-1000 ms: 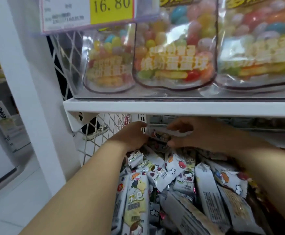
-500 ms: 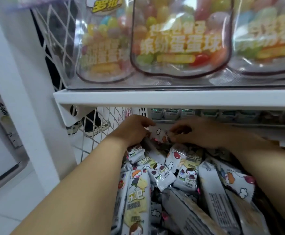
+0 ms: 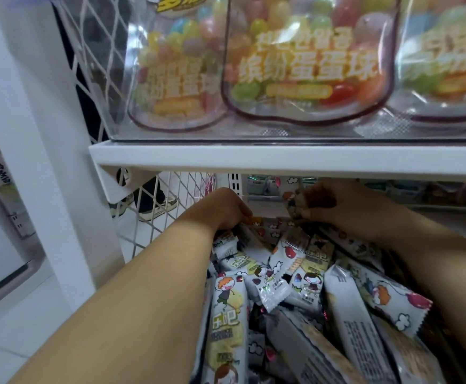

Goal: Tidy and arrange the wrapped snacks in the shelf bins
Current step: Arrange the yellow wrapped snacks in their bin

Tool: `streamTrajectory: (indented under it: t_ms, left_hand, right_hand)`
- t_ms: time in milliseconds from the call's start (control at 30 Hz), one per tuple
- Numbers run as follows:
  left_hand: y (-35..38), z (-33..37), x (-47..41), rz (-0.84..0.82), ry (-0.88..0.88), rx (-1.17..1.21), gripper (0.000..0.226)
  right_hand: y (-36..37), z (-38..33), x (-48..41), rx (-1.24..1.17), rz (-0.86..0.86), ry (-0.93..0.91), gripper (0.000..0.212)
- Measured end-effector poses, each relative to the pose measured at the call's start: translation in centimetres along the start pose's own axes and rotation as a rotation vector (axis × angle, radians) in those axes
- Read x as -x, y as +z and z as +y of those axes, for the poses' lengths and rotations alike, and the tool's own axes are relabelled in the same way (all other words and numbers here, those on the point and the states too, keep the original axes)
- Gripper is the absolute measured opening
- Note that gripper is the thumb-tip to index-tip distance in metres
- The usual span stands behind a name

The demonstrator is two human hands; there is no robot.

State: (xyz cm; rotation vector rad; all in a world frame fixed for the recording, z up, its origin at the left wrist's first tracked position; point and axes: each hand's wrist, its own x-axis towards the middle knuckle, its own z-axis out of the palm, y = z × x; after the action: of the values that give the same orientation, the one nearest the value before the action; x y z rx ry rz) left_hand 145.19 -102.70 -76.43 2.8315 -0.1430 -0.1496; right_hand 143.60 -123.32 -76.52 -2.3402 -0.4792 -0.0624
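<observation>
Clearly we are only midway: our right hand (image 3: pixel 340 207) pinches one white cartoon-printed snack packet (image 3: pixel 292 199), our left hand (image 3: pixel 220 209) hides its grip, and the heaped packets (image 3: pixel 298 275) lie jumbled.

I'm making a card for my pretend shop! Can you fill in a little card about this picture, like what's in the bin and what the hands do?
Place: shop rack, white shelf over the bin
Bin: snack pile, cartoon wrappers, all jumbled
Right hand: pinches one wrapped snack above the pile, at the back
Left hand: fingertips down in the pile, grip hidden
Upper shelf: clear candy bags of colourful balls
</observation>
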Motion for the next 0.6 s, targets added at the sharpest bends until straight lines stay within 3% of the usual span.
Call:
streamTrajectory:
  t_ms: [233,600]
  left_hand:
    - [0.4,0.2,-0.2,0.065,-0.018,0.01,0.028]
    - [-0.2,0.0,2.0,0.349,0.057,0.29,0.019]
  right_hand:
    - [0.2,0.2,-0.3,0.003,0.026,0.018,0.025]
    - [0.5,0.2,-0.4,0.055,0.026,0.009,0.027]
